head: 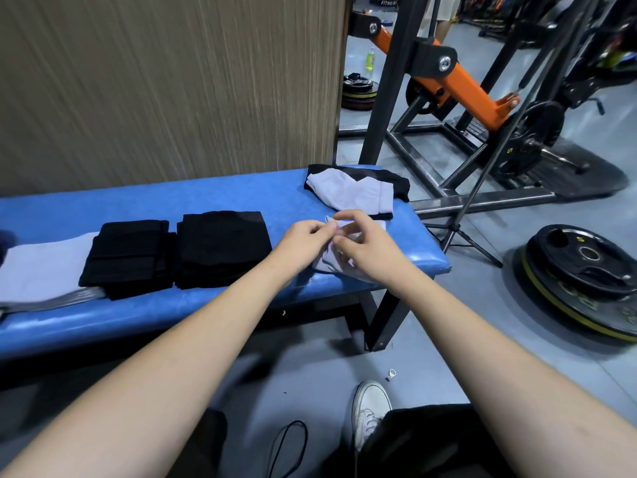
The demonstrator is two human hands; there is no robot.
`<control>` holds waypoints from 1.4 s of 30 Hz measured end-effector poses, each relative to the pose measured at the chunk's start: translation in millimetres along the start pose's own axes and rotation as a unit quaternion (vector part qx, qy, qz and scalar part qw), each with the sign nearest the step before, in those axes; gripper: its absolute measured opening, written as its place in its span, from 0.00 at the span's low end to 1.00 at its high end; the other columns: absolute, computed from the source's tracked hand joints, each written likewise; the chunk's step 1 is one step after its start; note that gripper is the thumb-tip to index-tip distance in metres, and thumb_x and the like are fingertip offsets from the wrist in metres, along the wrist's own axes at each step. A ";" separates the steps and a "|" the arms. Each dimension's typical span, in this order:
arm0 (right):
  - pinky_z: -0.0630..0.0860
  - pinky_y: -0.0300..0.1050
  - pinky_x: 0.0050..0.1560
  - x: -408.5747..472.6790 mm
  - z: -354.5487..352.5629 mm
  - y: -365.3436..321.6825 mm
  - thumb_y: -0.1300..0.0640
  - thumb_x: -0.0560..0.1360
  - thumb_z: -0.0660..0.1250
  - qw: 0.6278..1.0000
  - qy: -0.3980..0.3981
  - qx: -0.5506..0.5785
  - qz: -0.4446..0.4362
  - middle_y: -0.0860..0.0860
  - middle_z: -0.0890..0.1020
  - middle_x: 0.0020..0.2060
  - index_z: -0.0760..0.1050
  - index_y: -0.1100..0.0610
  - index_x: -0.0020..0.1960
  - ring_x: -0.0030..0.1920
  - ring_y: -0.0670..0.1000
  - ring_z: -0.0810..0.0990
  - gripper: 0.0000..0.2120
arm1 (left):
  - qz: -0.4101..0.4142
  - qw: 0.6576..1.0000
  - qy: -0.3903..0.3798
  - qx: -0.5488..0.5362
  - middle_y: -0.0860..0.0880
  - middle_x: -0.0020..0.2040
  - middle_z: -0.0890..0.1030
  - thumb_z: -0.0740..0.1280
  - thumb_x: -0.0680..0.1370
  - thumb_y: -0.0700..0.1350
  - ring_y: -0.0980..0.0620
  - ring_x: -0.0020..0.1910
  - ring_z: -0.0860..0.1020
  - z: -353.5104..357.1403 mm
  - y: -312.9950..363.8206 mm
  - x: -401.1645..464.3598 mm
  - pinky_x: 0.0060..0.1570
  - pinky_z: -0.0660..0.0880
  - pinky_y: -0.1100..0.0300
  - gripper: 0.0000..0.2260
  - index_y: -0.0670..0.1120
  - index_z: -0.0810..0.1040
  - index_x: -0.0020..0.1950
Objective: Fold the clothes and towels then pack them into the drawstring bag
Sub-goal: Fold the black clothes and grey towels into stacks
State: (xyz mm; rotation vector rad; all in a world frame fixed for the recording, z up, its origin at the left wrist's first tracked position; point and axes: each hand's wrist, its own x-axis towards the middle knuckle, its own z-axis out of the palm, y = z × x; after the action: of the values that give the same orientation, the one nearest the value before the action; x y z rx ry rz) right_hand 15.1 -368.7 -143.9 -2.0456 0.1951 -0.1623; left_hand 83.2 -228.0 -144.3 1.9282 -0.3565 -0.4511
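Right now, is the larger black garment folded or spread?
Folded: the larger black garment lies as a compact layered rectangle on the blue bench, beside a smaller black stack.

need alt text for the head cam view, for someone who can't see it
Both hands, left hand and right hand, pinch a small light grey cloth at the right end of a blue padded bench. Two folded black stacks sit to its left beside a grey towel, and a grey-and-black garment lies behind; gym weight plates are on the floor.
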 end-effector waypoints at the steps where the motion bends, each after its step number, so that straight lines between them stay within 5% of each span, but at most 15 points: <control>1: 0.74 0.43 0.42 0.2 -1.1 0.2 0.61 0.77 0.64 1.000 -0.001 0.016 0.013 0.53 0.81 0.50 0.72 0.48 0.61 0.38 0.51 0.80 0.14 | 0.000 1.000 -0.002 0.002 0.51 0.43 0.82 0.67 0.78 0.56 0.53 0.42 0.79 -0.1 -1.7 0.6 0.43 0.76 0.58 0.13 0.47 0.81 0.51; 5: 0.74 0.43 0.35 -2.4 -11.9 -1.1 0.77 0.72 0.49 0.989 0.040 0.135 0.050 0.60 0.82 0.50 0.71 0.58 0.59 0.35 0.58 0.80 0.24 | 0.006 0.999 0.011 0.030 0.50 0.53 0.83 0.71 0.74 0.43 0.49 0.54 0.81 3.8 -4.5 1.4 0.57 0.78 0.50 0.15 0.48 0.78 0.61; 10: 0.74 0.43 0.50 1.3 -33.7 9.5 0.65 0.76 0.62 0.977 0.208 0.009 0.046 0.53 0.77 0.55 0.73 0.51 0.60 0.48 0.50 0.77 0.15 | 0.026 0.998 0.026 -0.045 0.50 0.57 0.82 0.67 0.77 0.37 0.52 0.57 0.80 2.3 5.9 -4.6 0.57 0.79 0.53 0.14 0.48 0.77 0.61; 14: 0.76 0.40 0.40 -1.0 -32.4 -0.9 0.56 0.78 0.67 0.962 0.111 0.225 0.111 0.53 0.82 0.57 0.70 0.48 0.67 0.48 0.51 0.82 0.18 | 0.051 0.992 0.051 -0.099 0.51 0.58 0.82 0.66 0.76 0.37 0.52 0.59 0.80 -14.4 15.7 -14.0 0.59 0.79 0.49 0.15 0.49 0.77 0.61; 18: 0.80 0.56 0.58 5.4 -12.9 -24.4 0.58 0.76 0.70 0.934 0.077 0.343 0.068 0.53 0.82 0.60 0.71 0.47 0.67 0.58 0.56 0.83 0.21 | 0.073 0.986 0.081 -0.122 0.48 0.54 0.84 0.64 0.75 0.35 0.48 0.55 0.83 -45.6 18.6 -28.6 0.56 0.80 0.44 0.14 0.48 0.78 0.57; 22: 0.82 0.53 0.53 13.7 20.9 -56.5 0.63 0.75 0.71 0.926 0.048 0.372 0.032 0.56 0.83 0.56 0.70 0.46 0.68 0.54 0.56 0.84 0.26 | 0.085 0.981 0.119 -0.129 0.45 0.51 0.85 0.63 0.74 0.36 0.46 0.49 0.84 -90.5 14.7 -49.6 0.54 0.79 0.38 0.16 0.51 0.78 0.57; 25: 0.81 0.47 0.44 17.2 58.1 -86.2 0.64 0.76 0.70 0.933 0.024 0.358 0.007 0.55 0.83 0.49 0.68 0.48 0.69 0.45 0.52 0.84 0.26 | 0.102 0.976 0.153 -0.121 0.37 0.48 0.83 0.63 0.73 0.36 0.45 0.41 0.80 -130.2 7.0 -69.6 0.51 0.79 0.40 0.19 0.57 0.74 0.59; 29: 0.71 0.47 0.39 18.2 114.1 -123.6 0.57 0.75 0.68 0.947 -0.020 0.321 -0.025 0.57 0.75 0.39 0.71 0.44 0.64 0.36 0.52 0.74 0.20 | 0.110 0.961 0.216 -0.135 0.46 0.40 0.82 0.61 0.75 0.33 0.48 0.38 0.78 -183.8 -10.4 -95.6 0.43 0.76 0.50 0.19 0.54 0.72 0.58; 33: 0.70 0.39 0.35 19.5 167.6 -149.4 0.63 0.75 0.68 0.953 -0.056 0.292 -0.057 0.45 0.73 0.28 0.66 0.44 0.70 0.29 0.45 0.70 0.27 | 0.077 0.948 0.281 -0.124 0.43 0.38 0.73 0.62 0.73 0.36 0.46 0.38 0.70 -236.6 -38.2 -117.5 0.42 0.70 0.50 0.15 0.56 0.77 0.49; 38: 0.71 0.41 0.38 18.4 230.7 -169.4 0.64 0.72 0.67 0.982 -0.043 0.156 -0.098 0.50 0.76 0.38 0.74 0.45 0.60 0.32 0.47 0.71 0.21 | 0.022 0.933 0.353 -0.068 0.48 0.42 0.75 0.63 0.74 0.36 0.52 0.36 0.71 -282.5 -72.1 -140.8 0.40 0.71 0.60 0.14 0.51 0.78 0.54; 42: 0.67 0.37 0.47 24.3 269.8 -175.6 0.61 0.75 0.66 0.988 -0.036 -0.005 -0.150 0.50 0.75 0.50 0.78 0.53 0.59 0.39 0.44 0.71 0.13 | -0.004 0.924 0.382 -0.005 0.50 0.52 0.80 0.66 0.75 0.39 0.56 0.45 0.78 -307.4 -96.7 -151.8 0.51 0.73 0.61 0.14 0.48 0.79 0.60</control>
State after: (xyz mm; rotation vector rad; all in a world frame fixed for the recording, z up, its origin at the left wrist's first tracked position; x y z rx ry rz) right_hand 104.4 -60.1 -112.2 -2.0782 -0.1587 -0.2727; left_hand 96.4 125.4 -102.1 1.9330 0.1649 0.3101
